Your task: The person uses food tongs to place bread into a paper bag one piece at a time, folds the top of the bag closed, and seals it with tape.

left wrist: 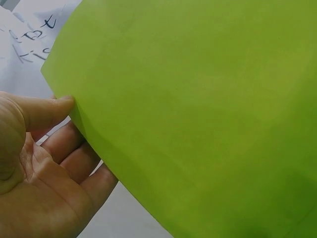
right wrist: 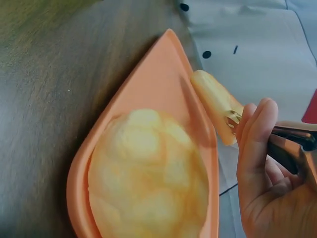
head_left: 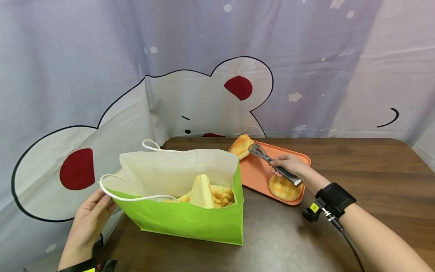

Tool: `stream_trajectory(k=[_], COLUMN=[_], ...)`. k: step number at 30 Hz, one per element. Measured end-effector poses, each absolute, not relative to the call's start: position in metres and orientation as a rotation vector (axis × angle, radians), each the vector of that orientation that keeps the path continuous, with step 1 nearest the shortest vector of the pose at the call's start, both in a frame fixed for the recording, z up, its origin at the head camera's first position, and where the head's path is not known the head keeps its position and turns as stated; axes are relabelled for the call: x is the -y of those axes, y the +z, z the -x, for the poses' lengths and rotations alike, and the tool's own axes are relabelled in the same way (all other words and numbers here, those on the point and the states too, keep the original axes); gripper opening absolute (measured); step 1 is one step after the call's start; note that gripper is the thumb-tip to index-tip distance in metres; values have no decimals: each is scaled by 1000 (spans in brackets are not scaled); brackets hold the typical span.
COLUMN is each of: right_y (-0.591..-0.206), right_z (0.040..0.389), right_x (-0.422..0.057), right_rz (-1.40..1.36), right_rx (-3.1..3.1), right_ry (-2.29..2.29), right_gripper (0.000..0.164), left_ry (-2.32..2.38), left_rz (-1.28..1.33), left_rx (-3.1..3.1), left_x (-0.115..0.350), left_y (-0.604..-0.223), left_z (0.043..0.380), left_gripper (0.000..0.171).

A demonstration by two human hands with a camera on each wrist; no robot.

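Note:
My left hand (head_left: 89,217) pinches the left side edge of a green paper bag (head_left: 193,223), thumb in front and fingers behind. White cord handles hang at the bag's mouth. Inside it lie a pale bread slice (head_left: 200,192) and a browner bread piece (head_left: 222,194). My right hand (head_left: 289,165) grips metal tongs (head_left: 284,173) with dark handles. Between the tongs' tips is a golden bread slice (head_left: 241,146), tilted up over the far left corner of an orange tray (head_left: 255,172). A round scored bun (right wrist: 148,173) sits at the tray's near end, under my right hand.
Bag and tray stand on a brown wooden table (head_left: 367,173), the bag just left of the tray. Behind them hangs a printed curtain (head_left: 190,34). A cable (head_left: 351,243) runs from the right wrist strap along the forearm.

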State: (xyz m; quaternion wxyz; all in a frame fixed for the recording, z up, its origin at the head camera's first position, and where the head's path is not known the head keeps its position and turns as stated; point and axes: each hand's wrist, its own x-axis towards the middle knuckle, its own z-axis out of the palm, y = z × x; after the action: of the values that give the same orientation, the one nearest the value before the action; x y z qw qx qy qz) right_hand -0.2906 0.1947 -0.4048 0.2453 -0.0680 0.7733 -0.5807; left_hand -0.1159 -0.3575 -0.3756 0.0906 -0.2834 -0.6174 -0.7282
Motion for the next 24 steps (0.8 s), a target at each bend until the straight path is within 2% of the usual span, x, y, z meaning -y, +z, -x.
stream_trajectory(k=[17, 24], right_y=[-361, -343], right_z=[267, 255], right_x=[-219, -218], right_rz=[263, 340], right_rx=[-2167, -2129], right_ry=[-1723, -1812], right_gripper=[40, 27], left_ry=[-2260, -2255], left_rz=[853, 829], left_rx=[1714, 1721], left_x=[356, 355], left_y=[-376, -376], left_z=[119, 120], left_gripper=[50, 49])
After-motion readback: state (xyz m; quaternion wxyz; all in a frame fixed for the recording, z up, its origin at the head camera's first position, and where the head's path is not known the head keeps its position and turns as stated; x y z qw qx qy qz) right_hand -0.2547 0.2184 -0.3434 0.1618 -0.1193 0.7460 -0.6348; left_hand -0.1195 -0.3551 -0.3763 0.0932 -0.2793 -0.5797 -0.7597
